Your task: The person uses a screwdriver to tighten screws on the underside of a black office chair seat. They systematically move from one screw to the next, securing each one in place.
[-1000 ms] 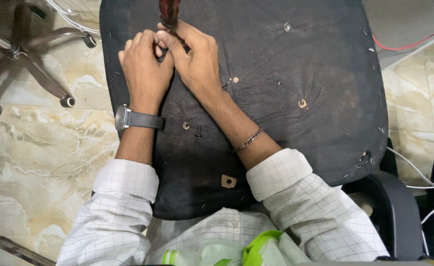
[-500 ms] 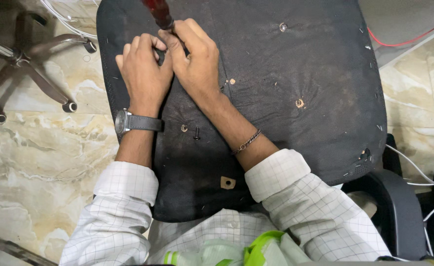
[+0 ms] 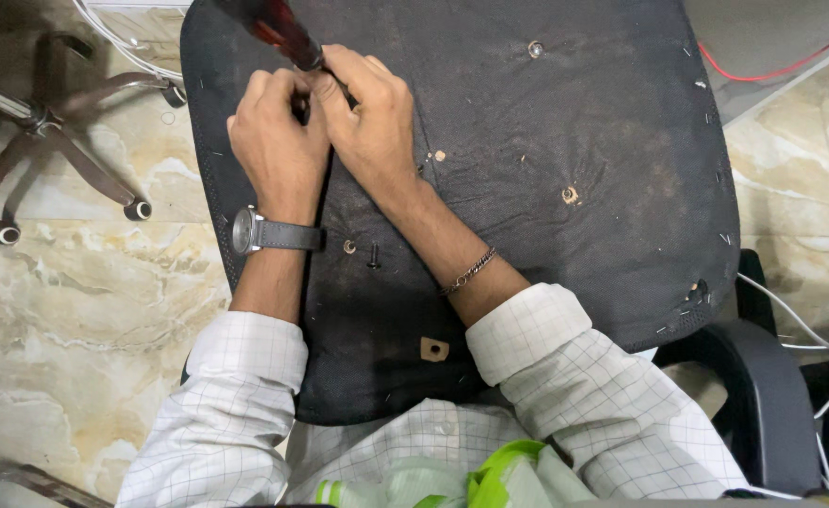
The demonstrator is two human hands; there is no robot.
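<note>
While both hands [image 3: 325, 132] grip screwdriver [image 3: 278, 30], loose screw [image 3: 374, 254] lies near.

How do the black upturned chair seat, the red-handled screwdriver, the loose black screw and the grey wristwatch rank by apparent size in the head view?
1. Black upturned chair seat, by far the largest.
2. Red-handled screwdriver, partly cut off by the frame and hidden by the hands, so it is uncertain against the watch.
3. Grey wristwatch.
4. Loose black screw.
</note>
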